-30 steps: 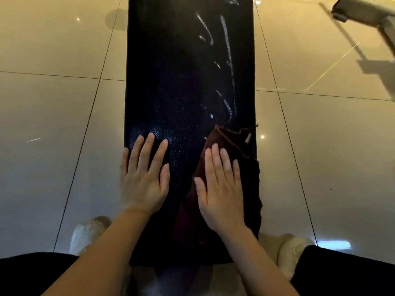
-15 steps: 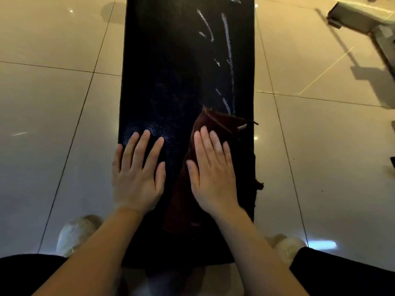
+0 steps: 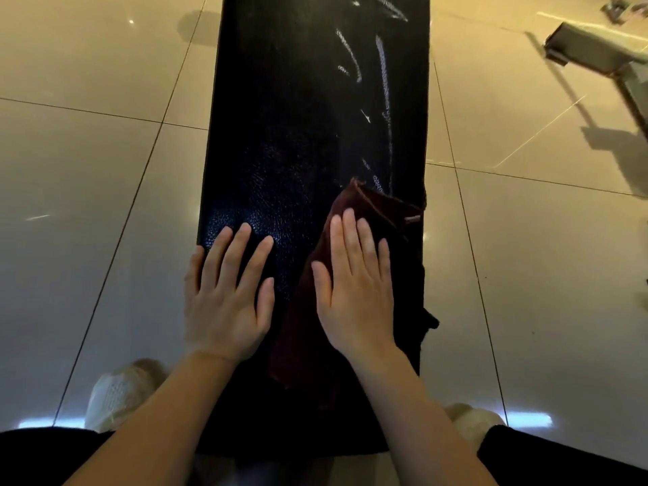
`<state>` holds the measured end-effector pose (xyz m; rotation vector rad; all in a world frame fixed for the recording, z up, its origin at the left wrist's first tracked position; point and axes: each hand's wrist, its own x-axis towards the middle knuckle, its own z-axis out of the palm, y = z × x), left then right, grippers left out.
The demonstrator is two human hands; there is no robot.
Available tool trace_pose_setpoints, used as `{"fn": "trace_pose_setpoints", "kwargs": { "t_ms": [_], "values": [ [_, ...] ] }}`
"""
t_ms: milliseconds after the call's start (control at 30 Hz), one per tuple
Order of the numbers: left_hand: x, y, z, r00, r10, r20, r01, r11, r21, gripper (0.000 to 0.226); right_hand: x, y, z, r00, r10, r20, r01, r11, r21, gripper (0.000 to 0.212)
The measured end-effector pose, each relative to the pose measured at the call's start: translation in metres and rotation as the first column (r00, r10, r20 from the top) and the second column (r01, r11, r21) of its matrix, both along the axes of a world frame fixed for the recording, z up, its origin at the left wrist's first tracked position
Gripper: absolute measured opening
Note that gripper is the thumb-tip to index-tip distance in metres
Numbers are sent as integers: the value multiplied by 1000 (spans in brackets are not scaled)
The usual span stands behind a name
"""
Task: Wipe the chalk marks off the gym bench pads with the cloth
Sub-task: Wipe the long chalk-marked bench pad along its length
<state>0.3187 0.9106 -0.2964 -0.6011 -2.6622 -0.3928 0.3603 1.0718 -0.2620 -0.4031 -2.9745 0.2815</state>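
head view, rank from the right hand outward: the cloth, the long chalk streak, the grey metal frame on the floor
1. Cloth: directly under the right hand, pressed flat on the pad.
2. Long chalk streak: farther up the pad, beyond the cloth's front edge.
3. Grey metal frame: off the bench, on the floor at the upper right.

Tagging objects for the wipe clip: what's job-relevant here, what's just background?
Job: cloth under right hand; left hand flat on bench pad; chalk marks.
Background: white shoes, grey equipment on tiled floor.
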Motion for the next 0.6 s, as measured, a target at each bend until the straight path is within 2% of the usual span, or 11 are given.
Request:
{"fn": "trace_pose_setpoints", "kwargs": {
  "t_ms": [167, 233, 433, 600],
  "values": [
    [1, 1, 0, 1000, 13, -22, -13, 1000, 14, 49, 92, -10, -15, 996, -79, 40, 79, 997, 3, 58],
    [0, 1, 0, 1000, 6, -22, -6, 1000, 20, 49, 90, -6, -13, 995, -85, 45, 85, 996, -14, 58],
    [0, 0, -1, 1000, -2, -5, 2, 1000, 0, 50, -2, 28, 10, 992, -118, 50, 121, 991, -56, 64],
    [0, 2, -3, 999, 9, -40, -9, 1000, 19, 48, 74, 10, 2, 987, -149, 58, 151, 988, -34, 62]
  ]
}}
